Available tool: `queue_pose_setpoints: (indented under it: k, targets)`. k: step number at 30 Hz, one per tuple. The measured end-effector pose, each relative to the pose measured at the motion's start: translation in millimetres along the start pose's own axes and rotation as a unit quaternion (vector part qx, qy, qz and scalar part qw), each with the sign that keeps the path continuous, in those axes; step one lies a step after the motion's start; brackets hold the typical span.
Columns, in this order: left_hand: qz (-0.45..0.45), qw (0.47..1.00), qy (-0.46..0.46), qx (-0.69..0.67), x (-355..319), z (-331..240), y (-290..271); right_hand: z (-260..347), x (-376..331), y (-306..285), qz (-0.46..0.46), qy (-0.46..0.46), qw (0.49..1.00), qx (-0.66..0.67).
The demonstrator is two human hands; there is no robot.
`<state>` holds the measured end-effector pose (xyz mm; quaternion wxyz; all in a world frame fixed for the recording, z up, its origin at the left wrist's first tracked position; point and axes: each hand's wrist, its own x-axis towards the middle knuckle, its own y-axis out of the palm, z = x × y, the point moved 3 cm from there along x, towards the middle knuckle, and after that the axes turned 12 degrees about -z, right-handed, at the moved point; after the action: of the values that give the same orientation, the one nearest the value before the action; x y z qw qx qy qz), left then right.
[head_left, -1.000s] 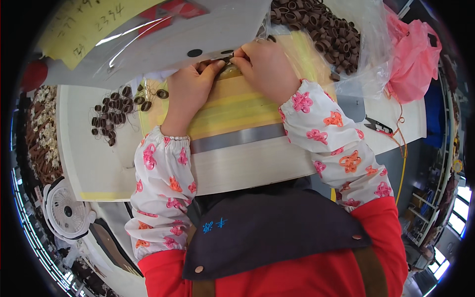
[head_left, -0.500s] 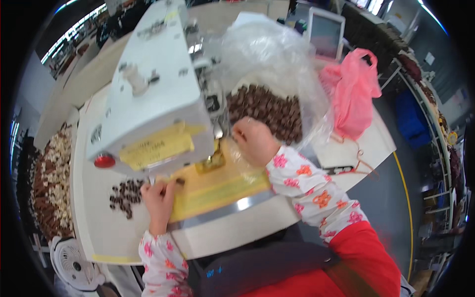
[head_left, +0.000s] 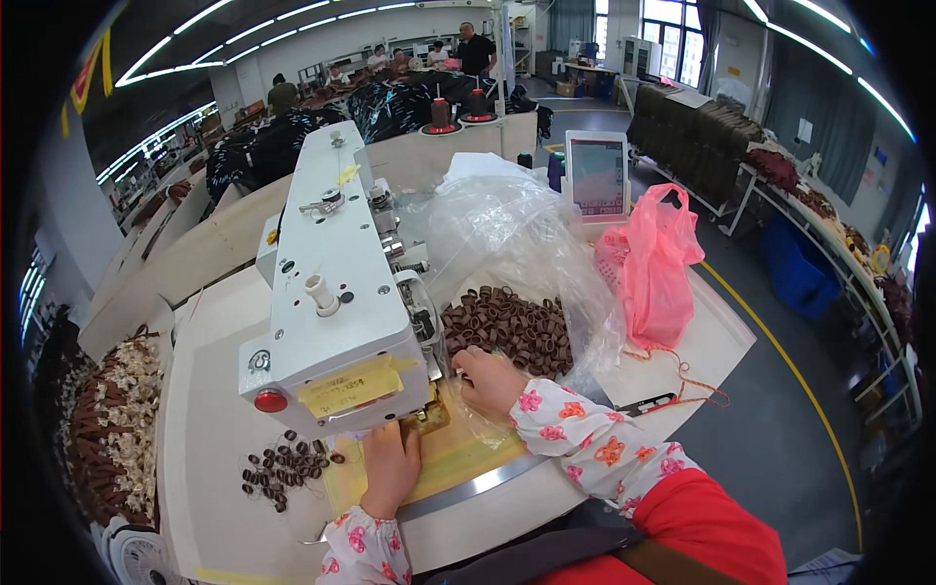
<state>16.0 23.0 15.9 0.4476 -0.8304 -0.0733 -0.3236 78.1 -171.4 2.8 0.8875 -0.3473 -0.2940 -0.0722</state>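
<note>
Under the head of a white sewing machine [head_left: 336,292], my left hand [head_left: 390,468] has its fingers closed together near a brass-coloured plate [head_left: 427,419]. The machine hides its fingertips and whatever they may hold. My right hand [head_left: 487,380] is closed too, its fingers curled beside the needle area at the edge of a heap of brown fabric loops [head_left: 512,327]. Any small thing in its pinch is hidden. Left of my left hand, several brown loops [head_left: 288,466] lie loose with thread ends on the white table [head_left: 214,390].
A clear plastic bag [head_left: 507,229] surrounds the loop heap. Beyond it stand a small touch screen [head_left: 598,175] and a pink plastic bag [head_left: 661,268]. A black-handled tool [head_left: 648,404] and orange cord lie at the right edge. Thread cones [head_left: 441,115] stand behind; people work far off.
The view has tilted up, showing more of the room. My left hand has moved right, from beside the small group of loops to under the machine head. My right hand stays near the heap.
</note>
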Motion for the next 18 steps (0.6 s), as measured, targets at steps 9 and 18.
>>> queue_pose_setpoints:
  k: [9,18]
  targets:
    - [-0.019,0.996,-0.001,0.088,10.2,-0.6,9.2,45.0,-5.8,-2.8,0.145,0.210,0.923,0.289]
    - [0.016,0.992,-0.098,-0.080,10.3,14.7,7.6,30.7,-21.1,19.9,0.111,0.262,0.852,0.440]
